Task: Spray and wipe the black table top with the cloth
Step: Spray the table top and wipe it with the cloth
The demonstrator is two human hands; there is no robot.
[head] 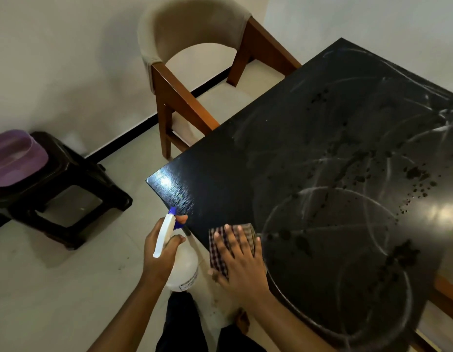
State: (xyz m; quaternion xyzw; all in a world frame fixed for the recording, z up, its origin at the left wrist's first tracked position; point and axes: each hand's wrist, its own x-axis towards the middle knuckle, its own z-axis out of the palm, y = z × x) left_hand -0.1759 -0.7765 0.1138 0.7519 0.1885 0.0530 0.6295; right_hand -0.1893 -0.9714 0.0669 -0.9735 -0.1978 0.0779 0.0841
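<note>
— Where is the right hand (239, 260)?
— Flat, fingers spread, pressing the cloth (247, 231) on the bench (283, 138) at its near edge, close to the left corner.
— And the left hand (159, 257)?
— Curled round the bottle (186, 265), off the bench, just beside that edge.
— The top?
— Drops (418, 174) and smeared arcs (334, 190). A chair (195, 47) stands at the left edge, a stool (68, 189) well apart.
</note>
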